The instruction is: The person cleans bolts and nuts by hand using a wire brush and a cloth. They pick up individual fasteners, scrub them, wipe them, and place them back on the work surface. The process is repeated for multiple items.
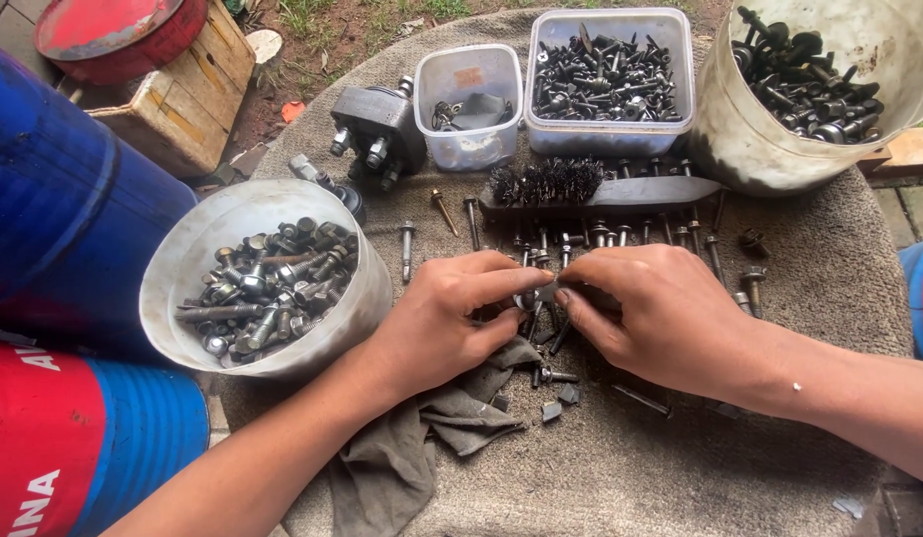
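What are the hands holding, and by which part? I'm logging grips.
Both hands, left and right, pinch one small metal piece by its ends; its kind is unclear.

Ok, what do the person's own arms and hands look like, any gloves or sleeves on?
Both are bare: no gloves, no sleeves, no rings or watch in view on the left hand or the right hand. Forearms are uncovered to the frame edge.

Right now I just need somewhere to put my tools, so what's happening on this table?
A person's left hand and right hand pinch a small metal part together over a grey rag. Loose bolts and a wire brush lie beyond the hands. A white bucket of bolts stands left; more tubs of hardware stand at the far edge.
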